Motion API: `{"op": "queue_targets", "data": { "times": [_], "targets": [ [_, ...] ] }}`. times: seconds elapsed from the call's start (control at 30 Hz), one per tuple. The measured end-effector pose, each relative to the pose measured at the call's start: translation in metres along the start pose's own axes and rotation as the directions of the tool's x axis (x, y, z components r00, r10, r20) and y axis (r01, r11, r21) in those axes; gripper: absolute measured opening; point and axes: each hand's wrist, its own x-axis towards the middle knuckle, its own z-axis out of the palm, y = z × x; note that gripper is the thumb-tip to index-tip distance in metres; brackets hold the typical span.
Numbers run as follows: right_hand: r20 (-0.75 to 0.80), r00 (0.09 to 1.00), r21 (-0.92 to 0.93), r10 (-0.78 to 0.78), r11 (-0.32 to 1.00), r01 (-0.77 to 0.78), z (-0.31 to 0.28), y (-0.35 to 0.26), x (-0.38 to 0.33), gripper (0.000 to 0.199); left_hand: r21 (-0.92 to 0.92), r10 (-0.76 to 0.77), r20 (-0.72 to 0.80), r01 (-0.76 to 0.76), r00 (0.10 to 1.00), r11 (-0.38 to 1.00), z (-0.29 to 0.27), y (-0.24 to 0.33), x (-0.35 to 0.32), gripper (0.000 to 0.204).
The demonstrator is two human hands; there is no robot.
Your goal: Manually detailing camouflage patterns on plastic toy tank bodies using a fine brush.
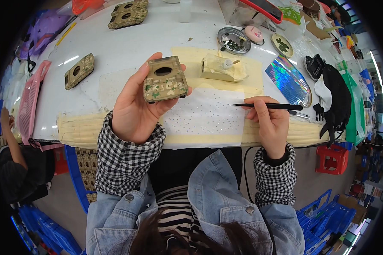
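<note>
My left hand (136,102) is closed around a camouflage-patterned casing (166,85) with a dark oval opening, raised above the table with its patterned face up. A slim black pointed tool (281,106) is pinched in my right hand (269,123) like a pen. Its tip points left, apart from the casing, over a white sheet (204,123) scattered with small dark specks. Whether it is tweezers or a brush I cannot tell. Behind the sheet stands a block wrapped in yellowish tape (223,69). Another camouflage casing (79,71) lies at the left.
More camouflage casings (128,13) lie at the back. A round dish (234,41) holds dark green bits; near it are a pink round object (254,33) and a small dish with green paint-like patches (282,45). A shiny holographic pouch (289,80) is to the right. Another person's arm (12,138) shows far left.
</note>
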Motion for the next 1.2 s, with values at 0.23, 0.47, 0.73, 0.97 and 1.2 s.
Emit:
{"op": "queue_targets", "data": {
  "times": [0.23,0.47,0.73,0.97,1.2],
  "targets": [
    [-0.019,1.0,-0.041,-0.004,0.999,0.004,-0.002,0.003,-0.001,0.028,0.003,0.001,-0.006,-0.001,1.0,1.0,0.001,-0.001,0.001,0.047],
    [-0.084,0.99,0.114,-0.114,0.986,0.123,-0.001,-0.014,0.002,0.026,0.023,-0.007,-0.028,0.008,1.0,1.0,0.003,-0.001,0.0,0.045],
    [0.098,0.922,0.328,-0.373,0.887,0.324,0.031,-0.071,0.018,0.022,0.033,-0.071,0.043,0.069,0.997,0.997,-0.001,-0.001,0.001,0.045],
    [0.162,0.921,0.408,-0.353,0.874,0.264,0.051,-0.068,0.03,0.022,0.119,-0.095,-0.012,0.096,0.995,0.988,0.006,-0.002,-0.001,0.045],
    [0.199,0.911,0.395,-0.36,0.881,0.262,0.052,-0.069,0.03,0.022,0.151,-0.091,-0.027,0.094,0.996,0.984,0.007,-0.003,-0.001,0.045]
  ]
}}
